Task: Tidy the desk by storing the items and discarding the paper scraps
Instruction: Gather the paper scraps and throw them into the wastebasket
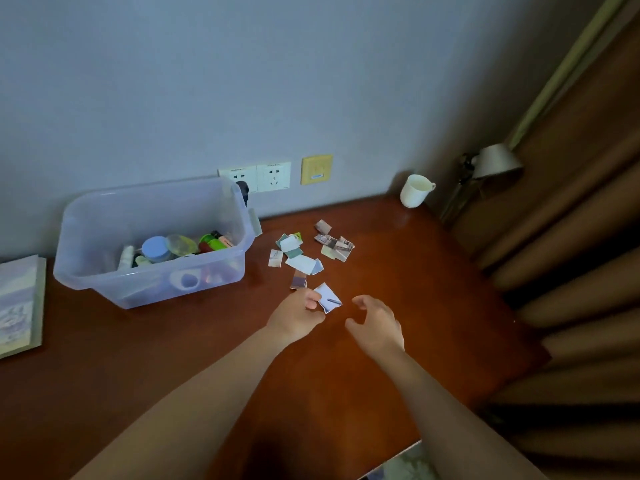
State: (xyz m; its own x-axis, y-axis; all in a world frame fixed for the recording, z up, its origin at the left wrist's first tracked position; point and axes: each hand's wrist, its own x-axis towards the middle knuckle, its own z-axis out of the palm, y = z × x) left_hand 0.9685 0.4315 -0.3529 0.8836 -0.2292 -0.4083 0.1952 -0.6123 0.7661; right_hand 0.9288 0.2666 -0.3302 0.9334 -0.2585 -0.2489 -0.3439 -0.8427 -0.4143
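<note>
Over desk (pixel 415 271): left hand (pixel 298 317) pinches paper scrap (pixel 329 296); print unreadable.

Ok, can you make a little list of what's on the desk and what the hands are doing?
left hand: pinches a white paper scrap
right hand: open, holds nothing, right of that scrap
paper scraps: loose pile on the desk, beyond the hands
clear plastic bin: left of the pile, small bottles and jars inside
white mug: far right corner
book: left edge
</note>
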